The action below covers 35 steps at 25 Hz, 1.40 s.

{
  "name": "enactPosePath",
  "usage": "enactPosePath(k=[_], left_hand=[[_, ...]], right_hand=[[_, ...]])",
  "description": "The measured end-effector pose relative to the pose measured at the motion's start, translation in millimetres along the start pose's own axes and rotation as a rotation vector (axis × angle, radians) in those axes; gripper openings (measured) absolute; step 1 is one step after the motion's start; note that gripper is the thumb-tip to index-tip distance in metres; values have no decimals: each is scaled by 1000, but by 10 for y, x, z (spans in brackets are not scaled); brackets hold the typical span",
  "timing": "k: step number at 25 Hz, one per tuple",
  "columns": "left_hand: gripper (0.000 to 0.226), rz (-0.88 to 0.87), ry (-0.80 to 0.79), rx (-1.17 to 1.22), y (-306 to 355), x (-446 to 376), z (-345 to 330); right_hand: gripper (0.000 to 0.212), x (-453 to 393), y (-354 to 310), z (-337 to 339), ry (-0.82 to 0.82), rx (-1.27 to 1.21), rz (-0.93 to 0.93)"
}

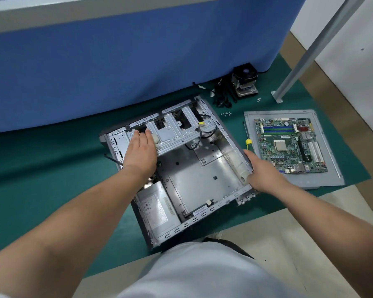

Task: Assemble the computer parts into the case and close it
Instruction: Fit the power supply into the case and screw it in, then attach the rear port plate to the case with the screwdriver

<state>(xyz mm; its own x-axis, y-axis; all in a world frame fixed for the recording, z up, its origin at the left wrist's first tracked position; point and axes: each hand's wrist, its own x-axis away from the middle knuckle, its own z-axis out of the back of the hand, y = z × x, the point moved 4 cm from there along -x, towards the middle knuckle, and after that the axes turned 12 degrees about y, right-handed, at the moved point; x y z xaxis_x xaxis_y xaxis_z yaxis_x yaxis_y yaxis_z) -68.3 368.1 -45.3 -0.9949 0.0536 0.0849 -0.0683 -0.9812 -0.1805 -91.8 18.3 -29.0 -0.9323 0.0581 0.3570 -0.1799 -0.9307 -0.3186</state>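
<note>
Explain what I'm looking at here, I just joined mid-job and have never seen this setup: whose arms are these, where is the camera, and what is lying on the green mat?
There is no machine: a person works with bare hands, and the single picture comes from a camera worn on their head, looking down.

The open computer case lies on its side on the green mat. The left hand rests on the drive cage, fingers at a black part. The right hand grips the case's right edge.

The power supply already sits inside. The motherboard lies outside, on a grey side panel. A yellow-handled screwdriver lies between panel and case. Farther back are a CPU cooler, black cables and small screws.
</note>
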Motion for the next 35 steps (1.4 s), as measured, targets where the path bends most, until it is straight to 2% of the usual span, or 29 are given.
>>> enactPosePath(k=[4,8,14,17,19,21,23,25,26,27,30,33,35], left_hand=[[74,178,-62,35,-145,168,-16],[71,337,-129,26,-181,357,-45],[75,533,-105,153,-98,600,-116],[92,501,-51,195,-147,645,-126],[106,369,58,213,-203,655,-114],[105,141,196,199,-223,639,-91],[87,-165,281,157,-188,562,-61],[54,-508,309,133,-113,457,-42],[39,-644,302,131,-95,407,-39],[33,-752,278,123,-94,361,-45],[45,-947,178,90,-140,253,-96],[43,-1089,239,105,-187,174,-56],[35,-1129,311,115,-164,151,-13]], right_hand=[[50,-459,-189,173,145,-5,48],[31,-865,-463,268,148,117,152],[56,-1351,-848,301,141,264,233],[57,-1363,-865,248,142,243,225],[62,-1238,-818,178,109,229,255],[66,-929,-810,137,180,224,405],[52,-477,-850,9,186,166,668],[46,-46,-831,-231,60,236,828],[51,106,-812,-356,-14,287,838],[56,197,-802,-443,-56,324,818],[55,244,-836,-505,-20,336,762],[51,219,-841,-481,14,364,741],[59,172,-870,-458,7,441,729]])
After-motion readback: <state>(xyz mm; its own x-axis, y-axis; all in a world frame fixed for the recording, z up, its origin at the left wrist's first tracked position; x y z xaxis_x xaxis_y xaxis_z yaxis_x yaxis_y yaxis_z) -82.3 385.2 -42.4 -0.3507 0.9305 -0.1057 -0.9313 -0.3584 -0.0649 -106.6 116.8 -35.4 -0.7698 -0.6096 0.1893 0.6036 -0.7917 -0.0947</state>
